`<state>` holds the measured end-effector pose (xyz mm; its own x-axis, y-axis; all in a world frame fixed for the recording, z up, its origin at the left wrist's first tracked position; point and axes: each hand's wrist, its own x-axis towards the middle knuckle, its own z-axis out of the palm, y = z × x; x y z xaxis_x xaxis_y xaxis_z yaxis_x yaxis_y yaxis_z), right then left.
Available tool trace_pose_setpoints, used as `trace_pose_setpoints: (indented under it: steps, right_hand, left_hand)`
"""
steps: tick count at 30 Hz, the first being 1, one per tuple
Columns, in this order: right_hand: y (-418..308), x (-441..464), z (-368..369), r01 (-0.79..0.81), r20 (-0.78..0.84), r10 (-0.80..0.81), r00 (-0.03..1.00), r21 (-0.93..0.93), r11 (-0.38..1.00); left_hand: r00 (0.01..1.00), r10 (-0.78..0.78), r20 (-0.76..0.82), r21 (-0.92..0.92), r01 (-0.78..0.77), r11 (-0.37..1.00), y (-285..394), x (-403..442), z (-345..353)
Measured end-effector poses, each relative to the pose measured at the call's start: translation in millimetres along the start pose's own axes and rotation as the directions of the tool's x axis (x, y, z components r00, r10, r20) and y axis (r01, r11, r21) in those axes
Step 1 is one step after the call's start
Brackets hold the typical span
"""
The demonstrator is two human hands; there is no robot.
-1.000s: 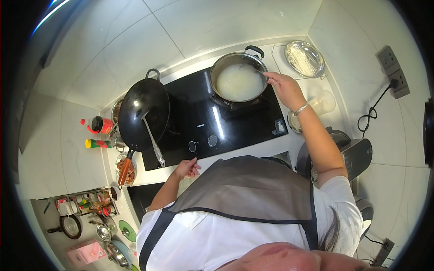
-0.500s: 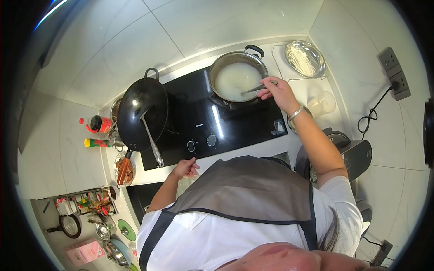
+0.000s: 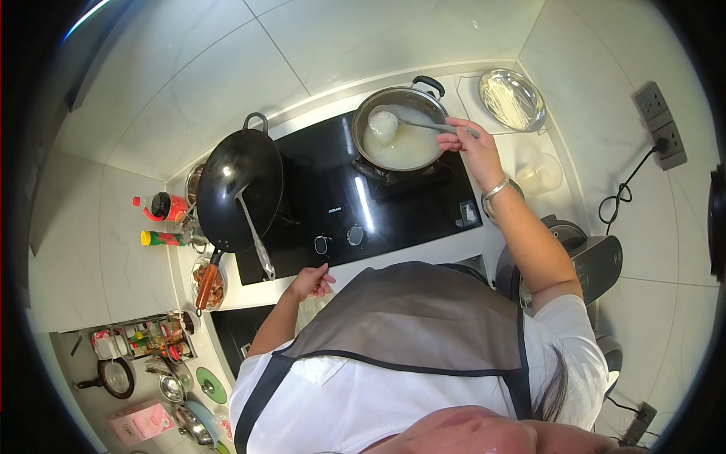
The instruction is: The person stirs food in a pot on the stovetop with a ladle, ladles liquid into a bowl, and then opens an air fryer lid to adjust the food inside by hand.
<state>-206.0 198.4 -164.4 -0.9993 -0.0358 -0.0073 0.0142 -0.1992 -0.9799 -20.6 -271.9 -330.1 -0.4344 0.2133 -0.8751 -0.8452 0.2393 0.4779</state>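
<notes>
My right hand (image 3: 470, 141) is closed around the handle of a metal ladle (image 3: 432, 125) above the near right rim of a two-handled pot (image 3: 361, 155). The ladle's round bowl sits at the surface of the cloudy white liquid (image 3: 404, 149) in the pot. Down by the front edge of the black stove, my left hand (image 3: 308, 282) rests with its fingers loosely curled and apart. Nothing shows in it. To its upper left, a metal spatula (image 3: 255, 234) lies across a black wok (image 3: 227, 181).
A metal plate (image 3: 535, 106) of pale noodle-like strands is right of the pot. A translucent container (image 3: 538, 175) and a dark appliance (image 3: 597, 265) stand on the right. Bottles (image 3: 162, 239) and a bowl of brown pieces (image 3: 217, 286) are left; an open drawer (image 3: 151, 337) holds jars.
My right hand has tilted the ladle and shifted slightly right. Its bowl has risen to the liquid's surface and moved toward the pot's far left side. My left hand has stayed put.
</notes>
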Motion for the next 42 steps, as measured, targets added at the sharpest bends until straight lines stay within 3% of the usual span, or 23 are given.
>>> trace_pose_setpoints:
  steps: [2,8,14,20,29,35,42]
  right_hand:
    - [3,4,-4,0.084,0.018,-0.084,0.996,-0.036,0.996]
    - [-2,3,-12,0.204,0.036,-0.208,0.978,-0.412,0.888]
    - [7,6,-19,0.156,0.053,-0.151,0.987,-0.529,0.834]
    - [8,5,-15,0.066,0.033,-0.057,0.998,-0.452,0.89]
    - [-3,2,-10,-0.074,0.136,0.138,0.981,-0.393,0.916]
    - [-12,1,-11,-0.278,0.093,0.299,0.95,-0.188,0.942]
    - [-29,4,-22,-0.259,0.014,0.261,0.965,-0.082,0.962]
  left_hand:
    - [1.0,0.001,0.001,0.003,-0.001,1.0,0,0,0]
    - [1.0,-0.003,-0.002,0.021,0.003,1.0,1,-1,1]
    - [1.0,-0.013,-0.011,0.019,0.013,1.0,2,-3,2]
    - [1.0,-0.015,-0.005,0.02,0.015,1.0,3,-2,2]
    - [1.0,-0.015,-0.012,0.037,0.015,0.999,3,-2,2]
    - [1.0,-0.018,-0.01,0.034,0.019,0.999,4,-3,3]
    - [1.0,-0.018,-0.011,0.027,0.019,0.999,5,-4,3]
